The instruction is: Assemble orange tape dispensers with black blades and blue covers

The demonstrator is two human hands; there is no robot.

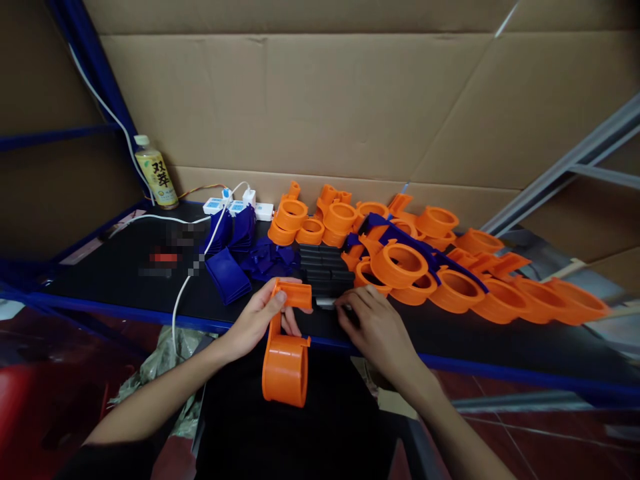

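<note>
My left hand (260, 319) grips an orange plastic housing (286, 353) by its upper arm, with the round drum end hanging down over the table's front edge. My right hand (373, 323) lies knuckles-up on the black table top (115, 273), fingers curled around a small pale piece (325, 303) beside the housing; what that piece is I cannot make out. Just behind both hands sits a stack of black blocks (325, 267).
A long heap of orange housings (425, 267) runs along the back right. Dark blue plastic parts (235, 263) lie left of the blocks. A power strip (237, 205), white cable (193, 277) and a drink bottle (156, 172) stand at the back left, against a cardboard wall (320, 107).
</note>
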